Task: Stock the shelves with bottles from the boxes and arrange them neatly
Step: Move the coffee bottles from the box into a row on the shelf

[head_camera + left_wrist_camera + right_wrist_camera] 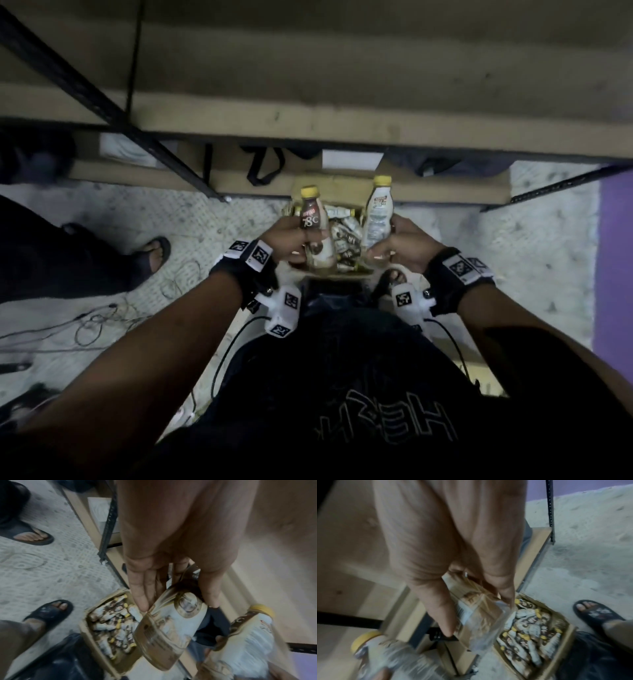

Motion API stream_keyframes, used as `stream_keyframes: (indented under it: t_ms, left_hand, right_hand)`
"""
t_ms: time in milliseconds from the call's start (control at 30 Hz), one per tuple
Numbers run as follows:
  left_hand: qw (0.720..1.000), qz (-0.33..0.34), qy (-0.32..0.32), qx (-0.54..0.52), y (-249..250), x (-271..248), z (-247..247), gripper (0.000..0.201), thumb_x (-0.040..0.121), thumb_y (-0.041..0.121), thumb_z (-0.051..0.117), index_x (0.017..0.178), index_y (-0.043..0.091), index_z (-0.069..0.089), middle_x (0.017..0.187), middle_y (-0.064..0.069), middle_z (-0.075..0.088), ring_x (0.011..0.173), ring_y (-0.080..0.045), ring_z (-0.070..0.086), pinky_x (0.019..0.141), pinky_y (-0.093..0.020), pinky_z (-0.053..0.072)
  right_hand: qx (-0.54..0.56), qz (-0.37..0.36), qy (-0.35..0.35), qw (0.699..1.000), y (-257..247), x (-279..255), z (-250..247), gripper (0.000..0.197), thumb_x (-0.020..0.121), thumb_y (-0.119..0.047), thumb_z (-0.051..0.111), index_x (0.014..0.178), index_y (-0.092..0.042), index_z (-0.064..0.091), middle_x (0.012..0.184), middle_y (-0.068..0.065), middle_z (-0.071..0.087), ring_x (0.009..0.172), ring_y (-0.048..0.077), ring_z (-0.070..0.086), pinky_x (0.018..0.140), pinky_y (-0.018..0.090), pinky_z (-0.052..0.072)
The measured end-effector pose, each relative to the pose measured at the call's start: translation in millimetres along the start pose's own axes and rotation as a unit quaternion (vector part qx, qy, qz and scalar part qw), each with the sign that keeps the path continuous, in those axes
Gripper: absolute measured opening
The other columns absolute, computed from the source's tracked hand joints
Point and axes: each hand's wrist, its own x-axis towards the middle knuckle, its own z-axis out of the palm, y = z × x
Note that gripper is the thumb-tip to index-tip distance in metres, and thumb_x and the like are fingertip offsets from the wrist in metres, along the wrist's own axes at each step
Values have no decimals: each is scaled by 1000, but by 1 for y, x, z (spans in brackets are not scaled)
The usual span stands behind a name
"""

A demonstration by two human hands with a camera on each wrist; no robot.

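Two bottles, yellow-capped, held upright above an open cardboard box [356,274] on the floor. Left hand [286,240]: grip clamped round the brown-labelled bottle [313,228], fingers wrapped about its middle. Right hand [406,245]: grip clamped round the white-labelled bottle [378,214] (tilted slightly, cap leaning away from the other). Box: holds many more bottles [111,626] lying on their sides. Shelf board [342,99]: wooden, on a black metal frame, just beyond the box. Sandalled foot [154,255]: on the floor, to the left.
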Motion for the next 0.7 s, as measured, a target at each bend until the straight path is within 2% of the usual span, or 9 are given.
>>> stream_keyframes:
  t_ms: [67,133,200,267,367,467,600,667,700]
  left_hand:
    - [999,39,-7,21,26,-12,4,28,81,30,76,105,19,69,84,8,74,80,-11,69,74,-31,56]
    - [996,75,-8,41,54,-22,7,34,81,33,76,111,20,68,95,5,75,88,-13,70,79,-33,57]
    - [992,109,-10,57,83,-33,10,34,82,33,76,113,21,67,96,6,75,85,-9,71,68,-27,57]
    - [986,146,-20,75,111,-44,13,33,82,32,75,112,20,67,94,5,76,81,-8,72,61,-24,55]
    - [977,195,-21,89,149,-60,16,36,83,29,75,115,16,66,102,-1,75,92,-16,71,76,-32,56]
    - [966,246,-21,80,184,-76,18,37,83,25,75,114,9,66,102,-7,75,94,-23,72,84,-39,57]
    - [948,309,3,76,226,-102,21,42,80,31,77,114,9,67,102,-7,75,94,-23,72,88,-43,56]
    - [940,334,11,67,245,-116,25,44,80,33,76,113,5,67,102,-9,75,94,-24,72,88,-44,56]
    - [935,349,20,68,254,-124,28,45,81,33,75,112,3,67,102,-10,74,94,-25,72,89,-45,56]
  right_hand:
    - [7,-24,3,1000,-18,-15,-6,49,78,16,67,121,-4,58,108,16,71,98,27,69,81,39,53]
    - [8,-48,7,999,-39,-26,-13,44,78,11,70,115,-10,61,106,11,73,96,23,70,75,34,56]
    - [-7,-83,8,997,-60,-37,-20,42,78,8,72,109,-18,62,103,6,75,96,22,71,71,31,57]
    - [-24,-120,3,993,-81,-47,-28,45,78,5,73,112,-22,62,104,3,76,97,21,72,76,33,58]
    - [-38,-179,-18,983,-111,-61,-40,54,77,3,74,123,-20,59,111,1,75,103,20,71,84,37,58]
    - [-50,-231,-28,971,-142,-78,-55,52,78,-1,76,124,-18,59,110,1,75,101,20,72,83,37,59]
    - [-85,-296,-40,951,-186,-106,-80,47,82,-30,78,125,-23,60,112,-3,74,102,17,72,84,35,58]
    - [-94,-323,-57,940,-209,-121,-90,47,86,-42,68,128,-23,59,114,-3,73,103,16,71,81,31,59]
    - [-95,-337,-64,935,-220,-127,-94,44,90,-42,64,128,-22,58,114,-4,74,103,16,71,79,28,59]
